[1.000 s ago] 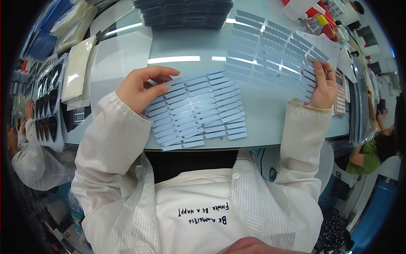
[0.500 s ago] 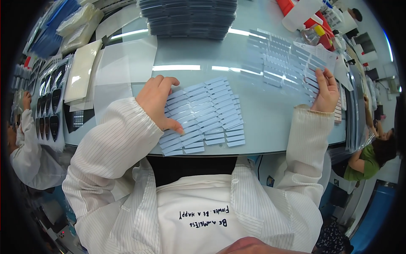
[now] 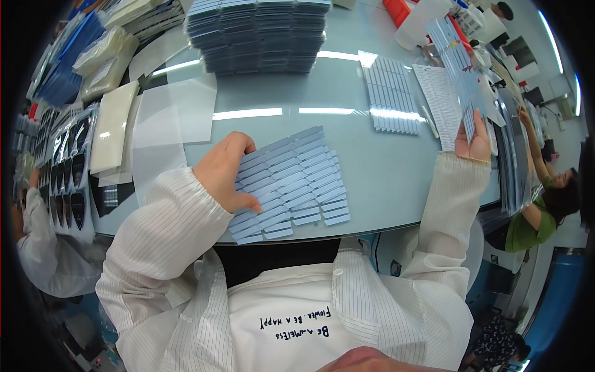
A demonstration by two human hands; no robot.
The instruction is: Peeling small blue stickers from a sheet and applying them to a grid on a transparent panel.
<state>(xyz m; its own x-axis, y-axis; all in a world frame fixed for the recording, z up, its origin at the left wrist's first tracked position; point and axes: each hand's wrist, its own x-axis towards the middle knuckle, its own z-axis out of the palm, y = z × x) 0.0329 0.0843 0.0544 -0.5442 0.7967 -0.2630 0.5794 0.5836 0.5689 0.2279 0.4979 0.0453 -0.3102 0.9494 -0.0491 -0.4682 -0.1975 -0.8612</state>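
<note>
A fanned stack of pale blue slotted sheets [image 3: 288, 186] lies at the table's near edge. My left hand [image 3: 224, 173] is curved round its left side, thumb on the top sheet and fingers bent at the upper left edge. At the right, my right hand [image 3: 474, 141] grips the lower end of a similar thin blue sheet [image 3: 455, 65], raised on edge above the table. Part of the grip is hidden behind the sheet. Left of that hand, another slotted blue sheet or thin pile [image 3: 392, 93] lies flat.
A tall stack of blue sheets [image 3: 255, 37] stands at the back. Translucent sheets [image 3: 170, 111] and a cream packet [image 3: 114, 127] lie left, near bagged black pieces [image 3: 77, 164]. A printed paper [image 3: 439, 102], white bottle [image 3: 421, 22] and red bin [image 3: 396, 8] are right. Other people work at both sides.
My right hand has lifted and tilted its sheet up, away from the flat blue sheets beside it, which now show plainly. My left hand stays at the stack. The view has shifted slightly.
</note>
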